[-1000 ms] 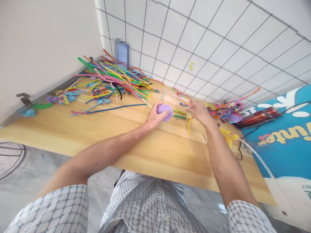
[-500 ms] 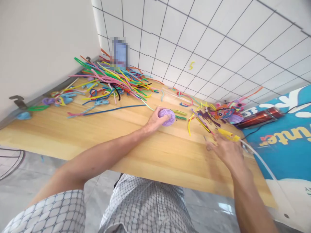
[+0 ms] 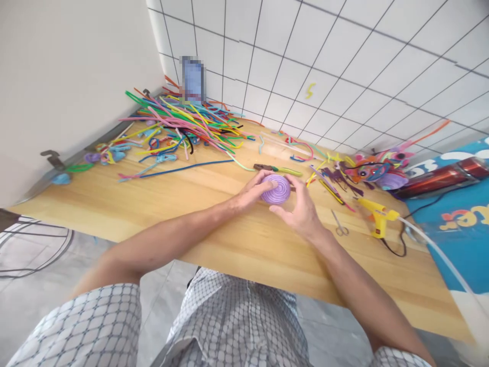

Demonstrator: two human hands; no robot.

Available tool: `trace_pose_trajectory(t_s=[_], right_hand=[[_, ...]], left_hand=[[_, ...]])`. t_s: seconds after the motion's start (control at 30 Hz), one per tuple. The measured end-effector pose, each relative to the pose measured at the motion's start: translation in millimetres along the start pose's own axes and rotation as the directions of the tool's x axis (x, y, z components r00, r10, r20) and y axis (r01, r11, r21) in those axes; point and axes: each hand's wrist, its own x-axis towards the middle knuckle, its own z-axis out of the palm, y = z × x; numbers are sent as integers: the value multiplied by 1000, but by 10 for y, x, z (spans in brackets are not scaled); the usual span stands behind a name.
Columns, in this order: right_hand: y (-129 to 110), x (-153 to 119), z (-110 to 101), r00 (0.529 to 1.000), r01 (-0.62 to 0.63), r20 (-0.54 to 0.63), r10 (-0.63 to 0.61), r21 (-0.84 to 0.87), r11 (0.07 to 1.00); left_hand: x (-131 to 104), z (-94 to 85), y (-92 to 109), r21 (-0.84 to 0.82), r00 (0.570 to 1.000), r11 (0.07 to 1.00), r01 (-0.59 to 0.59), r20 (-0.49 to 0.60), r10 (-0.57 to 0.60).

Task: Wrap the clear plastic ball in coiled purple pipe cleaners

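While left fingers pinch the purple disc, its spiral face upturned, right fingers spread beside it.

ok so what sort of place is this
Probably a craft corner or small workshop: a wooden table bears a heap of coloured craft stems, a yellow glue gun and small scissors.

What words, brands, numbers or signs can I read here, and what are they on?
"ter": coloured letters on the blue panel, apparently upside down and cut off by the picture's edge.
White lettering higher on that panel: too incomplete to read.
Yellow squiggle on the tiled wall: resembles "S" or "5"; possibly no character.
Pixelated screen: unreadable.
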Motion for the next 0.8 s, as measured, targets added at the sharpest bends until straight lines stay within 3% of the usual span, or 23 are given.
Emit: trace_pose_trajectory(t_s=[0.13, 0.3, 0.53, 0.7, 0.8], right_hand=[[73, -54, 198, 997, 40, -70, -44, -52, 998], [106, -135, 173, 993, 60, -99, -70, -103, 993], [109, -154, 198, 998, 31, -57, -39, -129, 991], [93, -155, 203, 990, 73, -112, -89, -143, 987], [92, -160, 196, 993, 39, -102, -52, -128, 991]], left_hand=[[-17, 9, -39, -53, 998, 998, 37, 47, -34], [-46, 5, -19, -11, 990, 996, 93, 112, -91], [-62, -34, -43, 110, 988, 990, 92, 112, -104], [-84, -59, -48, 73, 981, 991, 108, 151, -118], [-88, -71, -30, 86, 981, 993, 78, 168, -92]])
